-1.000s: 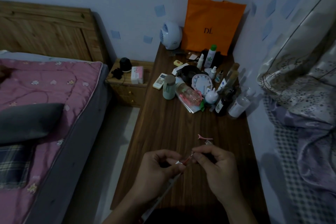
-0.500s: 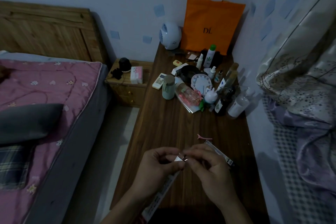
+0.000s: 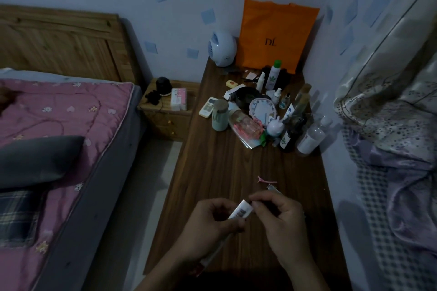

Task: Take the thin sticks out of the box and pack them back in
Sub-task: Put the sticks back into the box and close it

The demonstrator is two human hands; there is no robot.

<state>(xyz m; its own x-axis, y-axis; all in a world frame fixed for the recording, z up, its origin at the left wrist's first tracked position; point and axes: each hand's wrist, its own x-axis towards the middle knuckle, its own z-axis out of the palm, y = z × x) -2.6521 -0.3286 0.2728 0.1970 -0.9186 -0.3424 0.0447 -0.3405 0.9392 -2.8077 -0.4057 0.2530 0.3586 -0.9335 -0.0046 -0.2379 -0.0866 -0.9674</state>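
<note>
Holding: left hand [image 3: 212,222] is wrapped around a long, skinny white box [image 3: 242,211], gripping it below its top end, with the box slanting from lower left up to upper right
Box details: the top end pokes out above the left fingers and has dark print on it, maybe a barcode, too dim to read; the bottom end runs down past the wrist toward the near table edge, and there's a bit of red near the bottom
Right hand: right hand [image 3: 281,217] is curled in close, thumb and forefinger pinched together right at the top end of the box, touching it; something small may be between those fingertips but I honestly can't tell what
Sticks: can't make out any thin sticks on their own, the lighting is really murky
Where this is: both hands are over the near part of a dark wooden table [image 3: 224,168], with the box held up off it
Just past the hands: a pink hair clip [image 3: 266,181] is lying flat on the table, and a small pale strip-like object [image 3: 272,188] is just beside it, partly hidden behind the right hand
Far end of table: a clutter of bottles and bits, a round clock [image 3: 262,110], a white fan [image 3: 222,48] and an orange bag [image 3: 276,35] leaning on the wall
Left side: a bed with a pink quilt [image 3: 59,113], well apart from the table
</note>
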